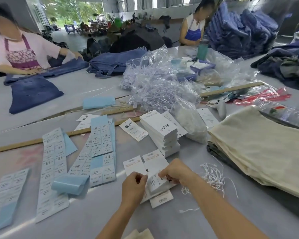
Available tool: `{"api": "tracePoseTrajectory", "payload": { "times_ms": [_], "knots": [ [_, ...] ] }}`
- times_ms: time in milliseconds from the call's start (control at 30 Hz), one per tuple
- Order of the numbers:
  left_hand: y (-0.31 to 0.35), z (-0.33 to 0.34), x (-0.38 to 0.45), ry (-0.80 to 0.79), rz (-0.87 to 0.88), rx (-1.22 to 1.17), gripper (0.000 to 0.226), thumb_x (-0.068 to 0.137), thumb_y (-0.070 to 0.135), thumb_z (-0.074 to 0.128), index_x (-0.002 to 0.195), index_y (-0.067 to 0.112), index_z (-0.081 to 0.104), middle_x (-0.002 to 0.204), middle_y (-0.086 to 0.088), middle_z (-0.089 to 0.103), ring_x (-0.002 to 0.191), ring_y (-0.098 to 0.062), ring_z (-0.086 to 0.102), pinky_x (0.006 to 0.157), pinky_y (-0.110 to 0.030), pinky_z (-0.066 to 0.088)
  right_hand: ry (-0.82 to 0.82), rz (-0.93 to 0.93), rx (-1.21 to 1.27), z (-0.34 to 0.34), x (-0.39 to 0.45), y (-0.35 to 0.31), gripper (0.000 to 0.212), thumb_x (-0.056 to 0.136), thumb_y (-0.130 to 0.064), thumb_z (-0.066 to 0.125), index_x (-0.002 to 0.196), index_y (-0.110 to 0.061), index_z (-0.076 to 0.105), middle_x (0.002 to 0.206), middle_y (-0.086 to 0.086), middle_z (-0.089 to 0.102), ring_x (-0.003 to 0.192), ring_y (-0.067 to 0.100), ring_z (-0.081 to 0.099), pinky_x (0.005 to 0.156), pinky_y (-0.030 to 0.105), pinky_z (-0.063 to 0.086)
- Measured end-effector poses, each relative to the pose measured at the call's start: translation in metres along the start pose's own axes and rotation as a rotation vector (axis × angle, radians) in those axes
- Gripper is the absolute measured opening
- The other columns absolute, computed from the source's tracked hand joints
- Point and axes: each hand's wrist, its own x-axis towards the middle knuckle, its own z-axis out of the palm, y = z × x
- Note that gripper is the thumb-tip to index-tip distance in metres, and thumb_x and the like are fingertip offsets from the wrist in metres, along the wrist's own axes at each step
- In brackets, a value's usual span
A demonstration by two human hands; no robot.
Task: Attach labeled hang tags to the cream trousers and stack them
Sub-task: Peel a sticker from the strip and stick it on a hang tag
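Note:
My left hand (pixel 134 186) and my right hand (pixel 175 171) meet over a small pile of white hang tags (pixel 156 184) low in the middle of the table. The right hand's fingers pinch the top tag of that pile. The left hand's fingertips are curled at the tag's left edge, pinching something too small to make out. A taller stack of white hang tags (pixel 162 133) stands behind. Folded cream trousers (pixel 259 150) lie stacked at the right. Loose white strings (pixel 212 176) lie between the trousers and my right hand.
Sheets of sticker labels on blue backing (pixel 100 149) spread over the left of the table. A heap of clear plastic tag pins (pixel 155 87) fills the middle. Wooden rulers (pixel 79 131) cross the table. Two other people handle blue jeans (pixel 33 90) at the far side.

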Motion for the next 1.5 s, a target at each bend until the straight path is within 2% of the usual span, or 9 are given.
{"api": "tracePoseTrajectory", "payload": {
  "times_ms": [433, 633, 767, 867, 933, 1000, 1133, 1267, 1500],
  "knots": [
    [0.001, 0.004, -0.005, -0.043, 0.072, 0.041, 0.018, 0.075, 0.022, 0.076, 0.069, 0.029, 0.061, 0.082, 0.002, 0.057, 0.067, -0.004, 0.051, 0.057, -0.016, 0.035, 0.131, -0.036, -0.129, 0.010, 0.007, 0.005, 0.027, 0.071, -0.009, 0.077, 0.068, -0.011, 0.050, 0.058, 0.002, 0.052, 0.045, 0.011, 0.047, 0.034, 0.014, 0.029],
    [0.000, 0.005, -0.006, -0.055, 0.100, 0.083, 0.017, 0.073, 0.026, 0.079, 0.072, 0.033, 0.064, 0.083, 0.008, 0.050, 0.069, 0.000, 0.050, 0.055, -0.010, 0.031, 0.277, -0.104, -0.412, 0.018, 0.000, 0.004, 0.021, 0.073, -0.018, 0.072, 0.077, -0.009, 0.053, 0.089, 0.007, 0.063, 0.085, 0.024, 0.063, 0.058, 0.022, 0.041],
    [-0.001, 0.005, -0.007, -0.054, 0.132, 0.097, 0.014, 0.074, 0.027, 0.079, 0.077, 0.031, 0.066, 0.083, 0.008, 0.049, 0.069, 0.001, 0.050, 0.056, -0.011, 0.033, 0.297, -0.153, -0.541, 0.024, -0.007, 0.008, 0.034, 0.072, -0.029, 0.076, 0.065, -0.016, 0.045, 0.078, 0.007, 0.051, 0.070, 0.023, 0.051, 0.057, 0.022, 0.037],
    [-0.002, 0.005, -0.007, -0.052, 0.146, 0.096, 0.014, 0.074, 0.028, 0.079, 0.078, 0.031, 0.066, 0.083, 0.008, 0.048, 0.069, 0.000, 0.051, 0.056, -0.011, 0.033, 0.351, -0.166, -0.648, 0.026, -0.012, 0.009, 0.038, 0.074, -0.039, 0.076, 0.095, -0.011, 0.059, 0.100, 0.006, 0.058, 0.084, 0.025, 0.062, 0.072, 0.028, 0.047],
    [-0.002, 0.006, -0.007, -0.052, 0.156, 0.109, 0.013, 0.075, 0.028, 0.078, 0.080, 0.030, 0.066, 0.084, 0.008, 0.048, 0.069, 0.000, 0.050, 0.057, -0.012, 0.034, 0.398, -0.175, -0.683, 0.024, -0.015, 0.010, 0.060, 0.073, -0.043, 0.076, 0.118, -0.016, 0.048, 0.116, 0.007, 0.051, 0.099, 0.028, 0.062, 0.081, 0.034, 0.048],
    [-0.001, 0.006, -0.007, -0.061, 0.170, 0.148, 0.011, 0.077, 0.029, 0.076, 0.084, 0.027, 0.068, 0.087, 0.005, 0.050, 0.072, -0.002, 0.051, 0.061, -0.014, 0.038, 0.412, -0.180, -0.686, 0.021, -0.017, 0.009, 0.069, 0.071, -0.047, 0.077, 0.121, -0.021, 0.038, 0.118, 0.007, 0.046, 0.100, 0.028, 0.062, 0.080, 0.035, 0.047],
    [0.006, 0.003, -0.004, -0.134, 0.287, 0.436, 0.027, 0.082, 0.037, 0.070, 0.101, 0.018, 0.068, 0.100, 0.006, 0.047, 0.099, -0.014, 0.053, 0.083, -0.026, 0.045, 0.494, -0.226, -0.683, 0.012, -0.019, 0.010, 0.041, 0.085, -0.038, 0.066, 0.116, -0.018, 0.048, 0.117, 0.005, 0.051, 0.095, 0.024, 0.063, 0.076, 0.031, 0.047],
    [0.016, 0.000, 0.002, -0.238, 0.394, 0.827, 0.082, 0.068, 0.070, 0.062, 0.131, 0.021, 0.044, 0.130, 0.002, 0.038, 0.120, -0.019, 0.036, 0.097, -0.029, 0.035, 0.692, -0.288, -0.419, -0.017, -0.025, 0.029, 0.018, 0.093, -0.019, 0.050, 0.108, -0.015, 0.059, 0.113, 0.003, 0.059, 0.082, 0.020, 0.059, 0.066, 0.026, 0.042],
    [0.012, 0.001, 0.002, -0.217, 0.407, 0.952, 0.087, 0.063, 0.078, 0.058, 0.133, 0.028, 0.041, 0.133, 0.005, 0.038, 0.120, -0.018, 0.038, 0.096, -0.033, 0.030, 0.701, -0.363, -0.415, -0.030, -0.039, 0.079, 0.017, 0.090, -0.013, 0.050, 0.102, -0.017, 0.063, 0.107, -0.002, 0.063, 0.094, 0.017, 0.060, 0.075, 0.028, 0.047]
  ]
}}
